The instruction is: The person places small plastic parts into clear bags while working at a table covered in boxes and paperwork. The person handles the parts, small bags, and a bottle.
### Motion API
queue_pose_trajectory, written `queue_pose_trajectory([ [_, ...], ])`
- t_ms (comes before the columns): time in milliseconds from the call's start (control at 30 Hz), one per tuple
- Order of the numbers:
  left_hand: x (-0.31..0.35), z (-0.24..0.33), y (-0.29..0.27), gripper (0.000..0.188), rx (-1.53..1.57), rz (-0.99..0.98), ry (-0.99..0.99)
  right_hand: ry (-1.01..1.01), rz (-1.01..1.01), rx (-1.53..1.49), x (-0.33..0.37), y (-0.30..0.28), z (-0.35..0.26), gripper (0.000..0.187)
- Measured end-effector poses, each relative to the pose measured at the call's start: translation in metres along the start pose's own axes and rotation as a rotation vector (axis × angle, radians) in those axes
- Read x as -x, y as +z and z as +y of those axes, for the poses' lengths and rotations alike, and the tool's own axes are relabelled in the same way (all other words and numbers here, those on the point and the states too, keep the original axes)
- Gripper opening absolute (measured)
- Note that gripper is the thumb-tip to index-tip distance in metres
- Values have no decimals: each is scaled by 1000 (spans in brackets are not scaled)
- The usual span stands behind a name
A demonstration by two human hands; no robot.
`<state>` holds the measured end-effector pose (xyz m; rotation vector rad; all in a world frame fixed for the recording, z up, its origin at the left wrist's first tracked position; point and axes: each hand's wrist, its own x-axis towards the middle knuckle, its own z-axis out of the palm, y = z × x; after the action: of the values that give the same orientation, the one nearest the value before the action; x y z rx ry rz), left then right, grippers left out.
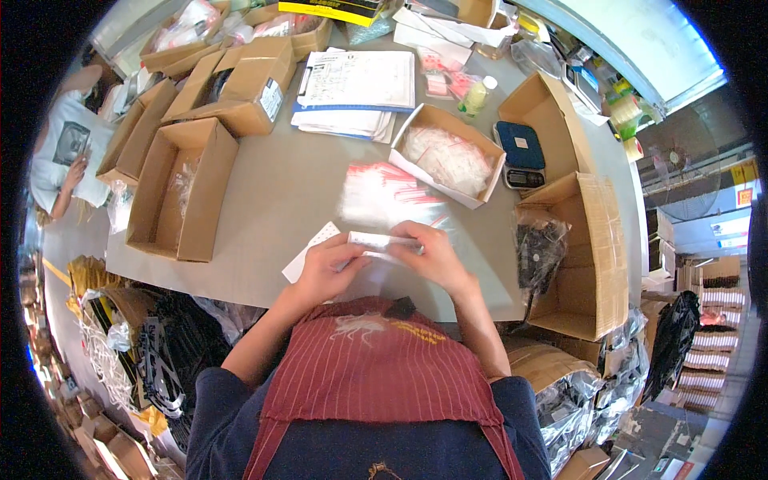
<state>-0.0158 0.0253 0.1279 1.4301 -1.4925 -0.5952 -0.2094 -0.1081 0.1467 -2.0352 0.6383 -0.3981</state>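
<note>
left hand point(330, 262) and right hand point(430, 254) pinch a white strip point(374, 240) between them, over near side of gray table point(280, 192). dotted white sheet point(310, 251) beside left hand. red-edged clear bags point(388, 197) just beyond, open box point(433, 178) behind those.

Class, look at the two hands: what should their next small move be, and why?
Probably let the left hand hold the white piece alone while the right hand reaches for the pile of clear, red-edged bags: both hands are on the white piece, and the pile lies just beyond them.
</note>
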Motion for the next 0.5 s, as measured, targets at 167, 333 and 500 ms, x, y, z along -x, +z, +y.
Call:
queue_pose_trajectory([
  [167, 12, -21, -11, 11, 107, 85, -239, -53, 163, -253, -1, 21, 33, 23],
  [333, 21, -44, -97, 11, 374, 712, -439, 88, 167, -79, -10, 45, 39, 22],
  [500, 31, -28, -133, 15, 425, 947, -324, 52, -48, 553, -12, 92, 41, 42],
])
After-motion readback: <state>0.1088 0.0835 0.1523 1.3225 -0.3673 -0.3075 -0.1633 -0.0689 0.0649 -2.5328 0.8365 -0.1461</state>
